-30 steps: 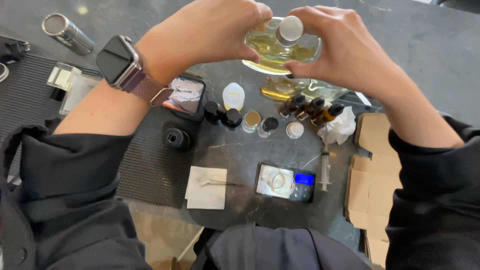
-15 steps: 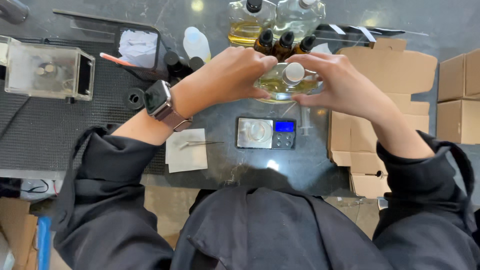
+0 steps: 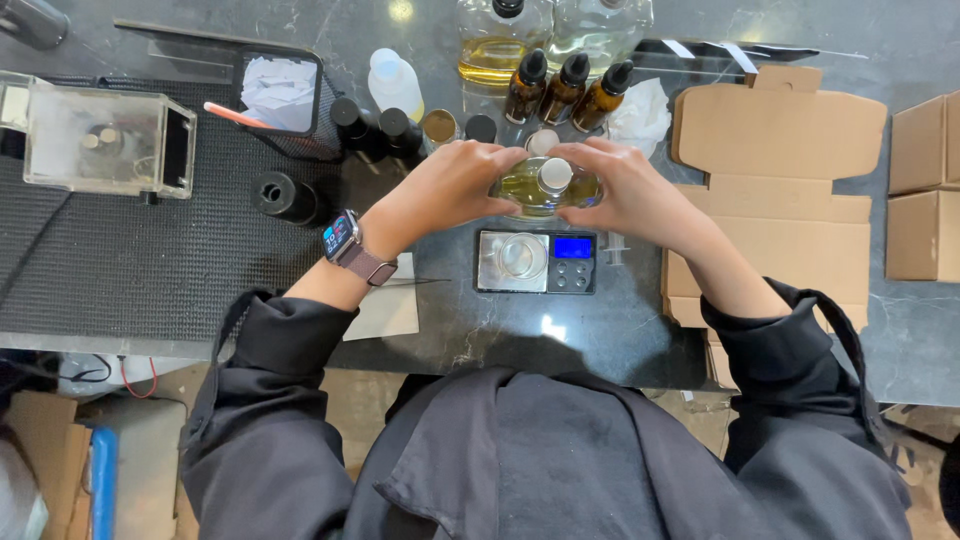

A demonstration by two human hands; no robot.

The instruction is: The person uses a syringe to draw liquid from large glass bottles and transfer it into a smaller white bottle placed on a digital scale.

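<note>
Both hands are cupped round a clear glass bottle of pale yellow liquid, held just above the small digital scale on the dark table. The left hand wraps the bottle's left side and the right hand its right, fingers curled closed on the glass from both sides, with the white cap pointing up at the camera between them.

Compared with a second ago, the bottle has come down: it was then raised well above the scale, close to the camera, and half a second ago it was already lower and nearer the scale. Now it sits directly behind the scale's steel pan, which carries a small clear dish. The grip has not changed across the three pictures; both hands stay clasped on the bottle, so the lowering is the only real difference, and the bottle now looks steadied over the weighing spot.

Behind the scale stand three amber dropper bottles and, further back, larger clear jugs. To the scale's right lies an unfolded cardboard box; to its left, a black mesh tray and a clear plastic case.
</note>
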